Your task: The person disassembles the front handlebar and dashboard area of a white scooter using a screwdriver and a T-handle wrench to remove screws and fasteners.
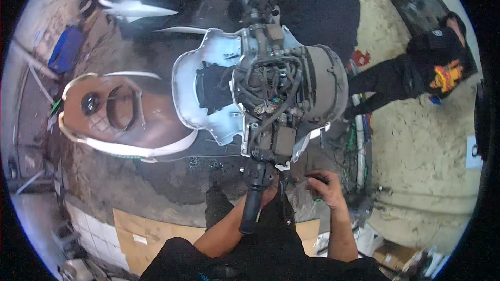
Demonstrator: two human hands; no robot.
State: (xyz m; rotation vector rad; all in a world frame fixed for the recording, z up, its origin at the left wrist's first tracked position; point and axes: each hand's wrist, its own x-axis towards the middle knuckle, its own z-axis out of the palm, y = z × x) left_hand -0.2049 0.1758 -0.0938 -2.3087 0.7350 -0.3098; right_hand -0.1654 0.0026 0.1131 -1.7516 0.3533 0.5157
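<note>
A scooter stands across in front of me, its handlebar uncovered so that dark cables and wiring point(272, 86) show in the middle. The near end of the bar carries a black rubber grip point(252, 211) and a switch housing point(255, 175). My left hand point(269, 193) is behind the grip, beside the brake lever point(284, 198); its fingers are mostly hidden. To the right of the lever, my right hand point(327, 188) is raised with curled fingers. A small green bit shows below them, but what they hold is unclear. Left of the wiring lies a pale blue-white shell panel point(185, 91).
A brown scooter seat with white side panels point(99, 106) is at the left. One person in dark clothes point(320, 10) bends at the far side; another point(411, 73) is at the right. A blue crate point(66, 49) and cardboard point(138, 257) lie on the floor.
</note>
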